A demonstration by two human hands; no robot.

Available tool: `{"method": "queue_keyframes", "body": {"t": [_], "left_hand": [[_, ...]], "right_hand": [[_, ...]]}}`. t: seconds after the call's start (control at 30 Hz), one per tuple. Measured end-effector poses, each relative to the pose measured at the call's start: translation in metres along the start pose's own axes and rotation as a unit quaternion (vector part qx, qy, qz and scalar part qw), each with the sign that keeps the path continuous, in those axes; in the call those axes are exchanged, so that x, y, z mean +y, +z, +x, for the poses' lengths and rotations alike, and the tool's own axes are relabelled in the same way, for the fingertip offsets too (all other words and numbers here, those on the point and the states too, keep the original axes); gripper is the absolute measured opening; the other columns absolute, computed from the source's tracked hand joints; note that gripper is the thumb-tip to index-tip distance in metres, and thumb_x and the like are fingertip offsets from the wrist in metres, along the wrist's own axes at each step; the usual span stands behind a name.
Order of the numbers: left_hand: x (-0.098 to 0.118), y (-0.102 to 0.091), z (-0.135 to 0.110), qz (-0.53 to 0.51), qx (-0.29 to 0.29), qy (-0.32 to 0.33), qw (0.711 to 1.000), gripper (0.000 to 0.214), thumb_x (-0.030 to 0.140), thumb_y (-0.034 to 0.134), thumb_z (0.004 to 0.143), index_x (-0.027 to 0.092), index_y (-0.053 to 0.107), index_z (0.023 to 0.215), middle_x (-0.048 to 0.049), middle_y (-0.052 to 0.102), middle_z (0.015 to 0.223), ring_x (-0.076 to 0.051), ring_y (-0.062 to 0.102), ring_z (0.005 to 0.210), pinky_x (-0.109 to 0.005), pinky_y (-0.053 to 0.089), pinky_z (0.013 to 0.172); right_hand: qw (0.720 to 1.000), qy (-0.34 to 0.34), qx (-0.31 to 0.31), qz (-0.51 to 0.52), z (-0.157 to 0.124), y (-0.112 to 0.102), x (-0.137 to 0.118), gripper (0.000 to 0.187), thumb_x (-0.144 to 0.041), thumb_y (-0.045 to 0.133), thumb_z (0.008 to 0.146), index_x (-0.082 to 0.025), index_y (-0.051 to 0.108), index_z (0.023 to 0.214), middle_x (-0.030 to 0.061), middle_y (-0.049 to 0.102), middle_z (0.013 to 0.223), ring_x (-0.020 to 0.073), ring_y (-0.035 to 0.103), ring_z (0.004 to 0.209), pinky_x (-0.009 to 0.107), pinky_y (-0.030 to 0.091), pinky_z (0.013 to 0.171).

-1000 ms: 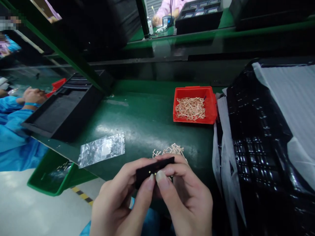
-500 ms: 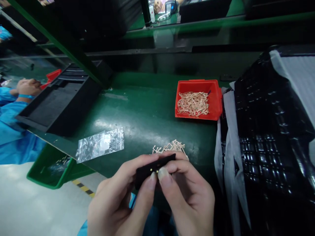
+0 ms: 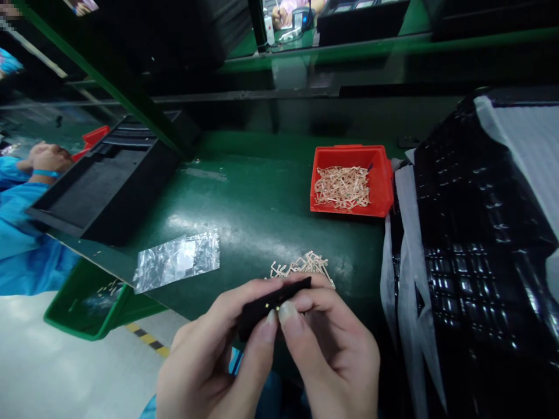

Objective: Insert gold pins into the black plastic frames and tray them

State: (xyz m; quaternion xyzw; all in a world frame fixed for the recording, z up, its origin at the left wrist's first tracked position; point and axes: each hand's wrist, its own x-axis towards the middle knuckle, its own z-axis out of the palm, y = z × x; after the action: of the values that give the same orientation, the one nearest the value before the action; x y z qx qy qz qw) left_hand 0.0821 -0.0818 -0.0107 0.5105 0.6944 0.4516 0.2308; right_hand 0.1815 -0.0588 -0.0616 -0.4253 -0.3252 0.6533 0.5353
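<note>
A small flat black piece [image 3: 257,311] with tiny gold-coloured spots is held up between both hands, tilted up to the right. My left hand [image 3: 218,349] is closed on its left part, the thumb pressing the near face. On its right part my right hand [image 3: 336,343] is closed, with the thumb tip beside the gold spots. Whether the fingers also hold a smaller part is hidden. Just behind the fingers, a loose pile of thin pale strips [image 3: 301,265] lies on the green table [image 3: 244,198].
A red bin [image 3: 379,186] holds more pale strips. Clear plastic bags [image 3: 174,262] lie at left, near a black tray [image 3: 96,180]. Shiny black wrapped stacks [image 3: 476,262] rise at right. A green bin [image 3: 82,311] stands below the left edge. A co-worker's hands [image 3: 50,157] are at far left.
The surroundings sit slightly lower in view. Both hands keep nearly the same grip on the black piece, with hardly any visible movement.
</note>
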Motion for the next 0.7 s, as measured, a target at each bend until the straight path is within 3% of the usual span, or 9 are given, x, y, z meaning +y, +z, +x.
{"method": "queue_keyframes", "body": {"t": [0.27, 0.4, 0.6, 0.7], "left_hand": [[-0.0007, 0.0004, -0.0001, -0.015, 0.0, 0.012, 1.0, 0.045, 0.007, 0.066, 0.095, 0.041, 0.079, 0.121, 0.0118, 0.086, 0.113, -0.01, 0.084, 0.094, -0.012, 0.064, 0.09], [0.0032, 0.0004, -0.0005, -0.014, -0.002, -0.014, 1.0, 0.039, 0.011, 0.066, 0.097, 0.039, 0.079, 0.12, 0.0081, 0.086, 0.117, -0.014, 0.084, 0.098, -0.017, 0.067, 0.09], [0.002, 0.0011, 0.0001, -0.054, -0.009, -0.017, 0.998, 0.043, 0.011, 0.065, 0.098, 0.044, 0.078, 0.122, 0.01, 0.085, 0.119, -0.014, 0.084, 0.1, -0.017, 0.066, 0.092], [-0.0003, 0.0001, 0.0004, -0.06, -0.013, -0.018, 0.998, 0.043, 0.012, 0.064, 0.099, 0.045, 0.078, 0.123, 0.0103, 0.085, 0.12, -0.014, 0.084, 0.103, -0.017, 0.066, 0.094]], "right_hand": [[1.0, -0.005, 0.008, -0.008, 0.0, 0.0002, -0.0002, 0.008, -0.032, 0.078, 0.092, -0.028, 0.077, 0.085, 0.001, 0.071, 0.101, 0.0183, 0.069, 0.093, 0.033, 0.057, 0.093], [1.0, 0.002, 0.003, 0.002, 0.0009, 0.001, -0.0019, 0.011, -0.035, 0.079, 0.091, -0.027, 0.078, 0.083, 0.0015, 0.07, 0.095, 0.0187, 0.068, 0.087, 0.035, 0.059, 0.09], [1.0, -0.009, -0.004, 0.005, 0.0033, -0.0021, -0.0022, 0.009, -0.034, 0.08, 0.091, -0.029, 0.078, 0.084, 0.0004, 0.07, 0.097, 0.0181, 0.069, 0.09, 0.034, 0.059, 0.093], [0.999, -0.029, -0.035, -0.014, 0.0059, -0.0058, -0.0027, 0.009, -0.031, 0.078, 0.093, -0.028, 0.077, 0.085, 0.0012, 0.071, 0.094, 0.0189, 0.071, 0.092, 0.032, 0.06, 0.089]]}}
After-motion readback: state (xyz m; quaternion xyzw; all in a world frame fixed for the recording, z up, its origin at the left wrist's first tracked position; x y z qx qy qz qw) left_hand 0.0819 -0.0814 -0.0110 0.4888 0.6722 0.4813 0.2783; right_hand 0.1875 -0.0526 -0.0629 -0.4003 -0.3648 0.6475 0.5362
